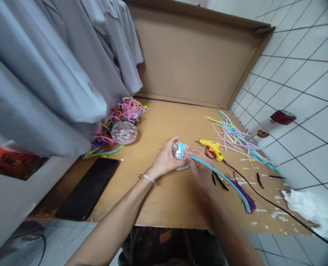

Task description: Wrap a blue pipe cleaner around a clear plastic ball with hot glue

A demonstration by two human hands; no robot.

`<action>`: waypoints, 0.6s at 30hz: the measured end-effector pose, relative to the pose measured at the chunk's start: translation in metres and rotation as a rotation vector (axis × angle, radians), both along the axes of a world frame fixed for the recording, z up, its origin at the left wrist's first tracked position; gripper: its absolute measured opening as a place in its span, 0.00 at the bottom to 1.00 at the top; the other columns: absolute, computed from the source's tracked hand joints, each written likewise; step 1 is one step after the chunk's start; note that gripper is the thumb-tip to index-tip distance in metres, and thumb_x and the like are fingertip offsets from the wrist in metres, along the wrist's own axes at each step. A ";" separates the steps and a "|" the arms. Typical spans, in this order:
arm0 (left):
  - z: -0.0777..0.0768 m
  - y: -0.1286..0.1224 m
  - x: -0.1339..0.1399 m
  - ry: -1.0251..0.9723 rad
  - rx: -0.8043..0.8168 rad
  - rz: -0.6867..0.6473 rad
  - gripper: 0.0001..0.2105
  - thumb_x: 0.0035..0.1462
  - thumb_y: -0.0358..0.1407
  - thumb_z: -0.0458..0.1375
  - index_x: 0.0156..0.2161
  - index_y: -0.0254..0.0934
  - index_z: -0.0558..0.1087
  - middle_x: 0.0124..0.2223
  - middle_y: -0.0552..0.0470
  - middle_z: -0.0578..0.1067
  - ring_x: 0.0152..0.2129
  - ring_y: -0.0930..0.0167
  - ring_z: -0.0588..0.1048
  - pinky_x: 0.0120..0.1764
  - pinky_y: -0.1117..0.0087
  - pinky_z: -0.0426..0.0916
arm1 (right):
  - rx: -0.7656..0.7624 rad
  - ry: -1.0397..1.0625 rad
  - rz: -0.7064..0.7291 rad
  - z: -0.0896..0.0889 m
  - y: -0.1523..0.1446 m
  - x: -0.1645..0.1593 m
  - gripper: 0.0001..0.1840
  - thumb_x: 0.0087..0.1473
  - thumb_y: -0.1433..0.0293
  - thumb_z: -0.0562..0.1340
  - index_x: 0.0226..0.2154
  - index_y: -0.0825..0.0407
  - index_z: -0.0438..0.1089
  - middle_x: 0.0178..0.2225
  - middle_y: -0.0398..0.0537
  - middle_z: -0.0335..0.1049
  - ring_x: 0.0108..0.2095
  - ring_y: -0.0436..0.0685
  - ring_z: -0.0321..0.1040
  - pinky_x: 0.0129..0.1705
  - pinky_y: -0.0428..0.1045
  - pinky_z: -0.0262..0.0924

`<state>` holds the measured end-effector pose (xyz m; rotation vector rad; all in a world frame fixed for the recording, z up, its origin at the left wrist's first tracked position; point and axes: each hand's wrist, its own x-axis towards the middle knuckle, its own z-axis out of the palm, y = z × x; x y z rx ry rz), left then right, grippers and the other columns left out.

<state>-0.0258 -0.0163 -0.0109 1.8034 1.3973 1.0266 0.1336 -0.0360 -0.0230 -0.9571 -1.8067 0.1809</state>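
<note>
My left hand [166, 158] is wrapped around a small, clear, shiny round plastic piece [176, 150], steadying it above the table. A light blue pipe cleaner [227, 178] crosses the front of this piece. My right hand [200, 170] pinches the pipe cleaner against the piece's right side, and its long free end curves down to the right. Just beyond my right hand lies a yellow hot glue gun [212, 147], its nozzle pointing left. A purple bundle of thin strands [244, 195] lies partly under the pipe cleaner's free end.
Loose pastel pipe cleaners [235, 140] lie at the back right, near a red-lidded jar [283, 117]. A clear ball [124, 132] sits by a colourful pipe cleaner pile [127, 111]. A black phone [89, 188] lies front left. The glue gun's black cord [266, 201] runs right. Grey cloth [69, 55] hangs left.
</note>
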 end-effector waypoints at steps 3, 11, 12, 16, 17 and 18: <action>0.001 -0.001 0.000 0.090 0.079 0.046 0.37 0.39 0.37 0.67 0.58 0.41 0.63 0.58 0.43 0.68 0.58 0.53 0.64 0.59 0.46 0.58 | 0.007 0.004 0.005 0.001 -0.001 -0.001 0.10 0.60 0.70 0.57 0.39 0.45 0.74 0.38 0.45 0.78 0.41 0.55 0.74 0.47 0.55 0.70; -0.006 0.000 0.000 -0.094 0.246 -0.064 0.33 0.42 0.34 0.65 0.56 0.39 0.63 0.57 0.45 0.68 0.55 0.61 0.68 0.58 0.58 0.63 | 0.041 0.038 0.020 0.003 0.000 -0.002 0.11 0.60 0.71 0.57 0.39 0.44 0.74 0.38 0.44 0.77 0.41 0.55 0.74 0.46 0.55 0.70; -0.007 0.000 0.000 -0.097 0.249 -0.065 0.32 0.42 0.34 0.65 0.56 0.39 0.64 0.57 0.45 0.68 0.54 0.61 0.69 0.58 0.58 0.64 | 0.040 0.043 0.023 0.003 0.001 -0.003 0.11 0.60 0.71 0.57 0.39 0.44 0.74 0.38 0.44 0.77 0.41 0.55 0.74 0.46 0.55 0.70; -0.006 -0.001 0.000 -0.084 0.215 -0.059 0.32 0.42 0.35 0.65 0.55 0.39 0.65 0.55 0.45 0.71 0.52 0.61 0.71 0.57 0.57 0.65 | 0.036 0.057 0.029 0.001 0.001 -0.002 0.10 0.59 0.71 0.58 0.39 0.45 0.74 0.38 0.44 0.77 0.41 0.55 0.74 0.46 0.55 0.70; -0.006 -0.001 0.000 -0.079 0.200 -0.056 0.32 0.42 0.35 0.66 0.55 0.39 0.65 0.55 0.45 0.71 0.52 0.61 0.71 0.57 0.57 0.65 | 0.031 0.055 0.028 0.000 0.002 -0.002 0.10 0.59 0.71 0.58 0.39 0.45 0.74 0.38 0.45 0.77 0.41 0.56 0.74 0.46 0.55 0.70; -0.005 -0.001 0.000 -0.076 0.187 -0.053 0.32 0.42 0.35 0.66 0.55 0.39 0.65 0.55 0.45 0.72 0.52 0.60 0.71 0.57 0.56 0.65 | 0.026 0.053 0.027 0.000 0.002 -0.002 0.10 0.59 0.70 0.58 0.39 0.45 0.74 0.38 0.45 0.77 0.42 0.56 0.74 0.46 0.55 0.70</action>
